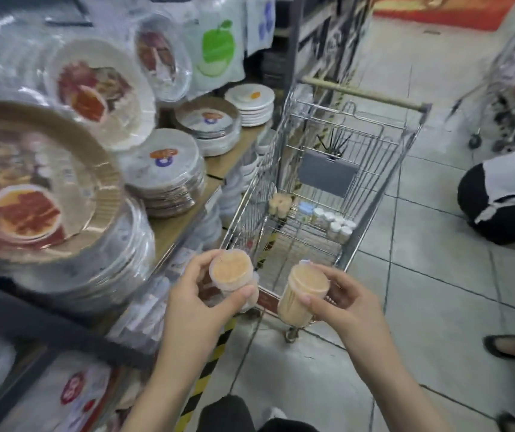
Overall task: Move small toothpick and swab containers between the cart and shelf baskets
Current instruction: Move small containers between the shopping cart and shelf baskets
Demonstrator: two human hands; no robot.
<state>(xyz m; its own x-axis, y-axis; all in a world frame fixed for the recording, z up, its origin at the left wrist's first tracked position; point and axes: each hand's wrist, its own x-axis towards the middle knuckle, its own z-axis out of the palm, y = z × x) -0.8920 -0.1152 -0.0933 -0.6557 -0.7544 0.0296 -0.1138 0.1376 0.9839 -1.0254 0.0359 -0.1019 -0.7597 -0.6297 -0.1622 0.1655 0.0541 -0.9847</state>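
Small white-capped containers (338, 224) in the cart (374, 194) too small to identify.

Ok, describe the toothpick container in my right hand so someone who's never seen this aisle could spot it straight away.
Start at the wire shopping cart standing beside the shelf of wrapped paper plates. Just in front of its near end, the right hand grips a clear round plastic container packed with pale toothpicks. Unlike the similar container in the left hand, seen top-on, this one tilts and shows its full side.
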